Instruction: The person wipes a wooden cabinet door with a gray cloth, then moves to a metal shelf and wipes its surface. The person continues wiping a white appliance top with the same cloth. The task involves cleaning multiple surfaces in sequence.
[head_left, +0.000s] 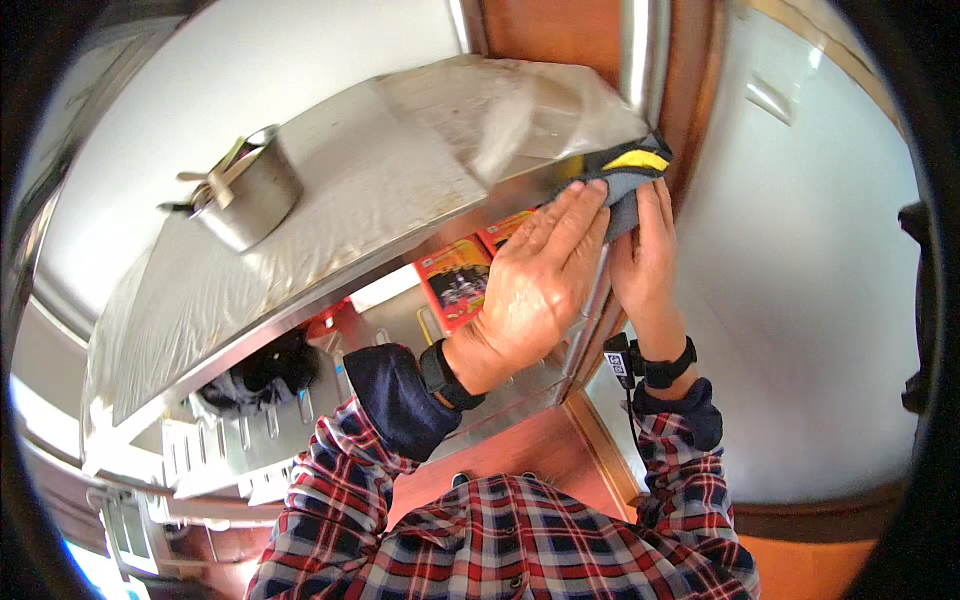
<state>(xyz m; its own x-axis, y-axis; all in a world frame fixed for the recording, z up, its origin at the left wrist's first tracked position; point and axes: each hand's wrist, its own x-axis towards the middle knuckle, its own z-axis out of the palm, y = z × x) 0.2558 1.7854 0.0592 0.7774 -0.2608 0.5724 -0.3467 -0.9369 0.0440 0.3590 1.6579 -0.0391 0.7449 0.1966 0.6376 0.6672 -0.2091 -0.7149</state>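
Observation:
A grey fabric item (626, 184) with black edging and a yellow band is at the right end of the metal shelf (341, 184); its exact kind is unclear. My left hand (536, 292) lies over its near left side, fingers stretched along the cloth. From the right, my right hand (649, 259) grips the same item, the fingers upright against it. Crumpled clear plastic film (517, 124) covers this end of the shelf top, just beyond the item. Part of the fabric is hidden behind my left fingers.
On the shelf's left part stands a metal pot (259, 195) holding utensils. A slotted lower shelf (405, 311) carries red printed boxes (454, 281) and a dark plastic-wrapped bundle (262, 371). Close on the right are a wooden frame (697, 97) and a pale panel (810, 300).

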